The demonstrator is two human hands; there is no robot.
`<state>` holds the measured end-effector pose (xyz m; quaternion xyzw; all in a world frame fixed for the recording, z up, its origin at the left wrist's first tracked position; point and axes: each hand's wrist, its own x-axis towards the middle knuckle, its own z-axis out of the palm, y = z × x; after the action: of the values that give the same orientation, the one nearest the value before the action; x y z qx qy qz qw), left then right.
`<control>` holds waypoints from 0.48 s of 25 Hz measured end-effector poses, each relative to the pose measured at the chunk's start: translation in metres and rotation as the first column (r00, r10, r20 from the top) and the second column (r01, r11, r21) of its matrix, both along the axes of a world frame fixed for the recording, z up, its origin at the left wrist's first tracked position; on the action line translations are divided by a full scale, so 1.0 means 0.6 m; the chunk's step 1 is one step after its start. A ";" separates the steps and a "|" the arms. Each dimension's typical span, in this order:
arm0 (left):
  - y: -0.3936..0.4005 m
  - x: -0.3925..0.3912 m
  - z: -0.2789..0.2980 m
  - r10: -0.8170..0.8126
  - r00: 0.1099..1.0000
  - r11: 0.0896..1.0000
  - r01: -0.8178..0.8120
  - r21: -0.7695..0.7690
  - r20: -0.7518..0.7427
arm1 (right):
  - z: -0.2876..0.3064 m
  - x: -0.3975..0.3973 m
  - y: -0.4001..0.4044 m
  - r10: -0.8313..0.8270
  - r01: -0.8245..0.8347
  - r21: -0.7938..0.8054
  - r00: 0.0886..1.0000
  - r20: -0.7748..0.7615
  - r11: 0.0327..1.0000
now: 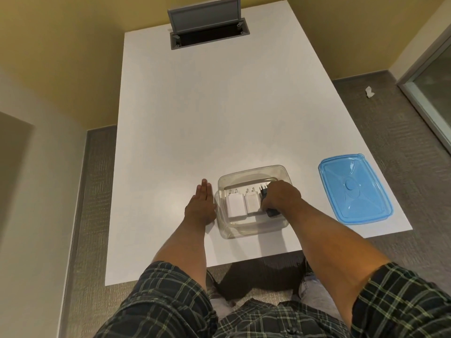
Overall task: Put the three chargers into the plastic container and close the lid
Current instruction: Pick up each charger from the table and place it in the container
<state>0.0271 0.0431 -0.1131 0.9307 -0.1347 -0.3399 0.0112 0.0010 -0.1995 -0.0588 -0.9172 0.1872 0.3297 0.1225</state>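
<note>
A clear plastic container (280, 170) stands on the white table near its front edge. Inside it lie two white chargers side by side, the left white charger (235, 204) and the right white charger (253, 203), prongs pointing away from me. A black charger (264, 192) sits at their right, inside the container, with my right hand (281, 197) closed over it. My left hand (201, 206) rests flat on the table, fingers together, against the container's left wall. The blue lid (355, 189) lies on the table to the right, apart from the container.
The white table (207, 106) stretches away from me; a grey cable box (207, 23) with its flap raised sits at the far end. The lid lies close to the table's right edge. Carpet floor surrounds the table, with a scrap of paper (369, 91) on it.
</note>
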 end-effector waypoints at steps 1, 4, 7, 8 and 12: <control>0.000 0.000 0.000 0.004 1.000 1.000 -0.004 -0.004 -0.004 | 0.002 0.000 0.000 0.006 -0.006 -0.003 1.000 -0.009 1.000; 0.000 0.004 0.005 0.006 1.000 1.000 -0.006 -0.008 -0.013 | 0.002 0.002 -0.002 0.014 -0.014 0.005 0.999 -0.041 1.000; 0.001 0.024 0.024 0.022 1.000 0.999 -0.023 0.041 0.020 | 0.007 0.008 -0.004 0.045 -0.045 -0.006 0.999 -0.020 0.999; 0.000 0.030 0.033 0.058 0.996 0.998 -0.060 0.031 0.069 | 0.010 0.009 -0.004 0.086 -0.085 -0.034 0.996 0.018 0.996; -0.022 0.042 0.061 0.297 0.906 0.952 -0.259 -0.161 0.301 | 0.034 0.016 -0.012 0.302 -0.272 -0.157 0.928 0.220 0.950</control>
<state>0.0522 0.0301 -0.0764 0.9809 -0.0204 -0.1701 0.0922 0.0107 -0.2064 -0.0385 -0.9737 0.0546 0.2179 0.0379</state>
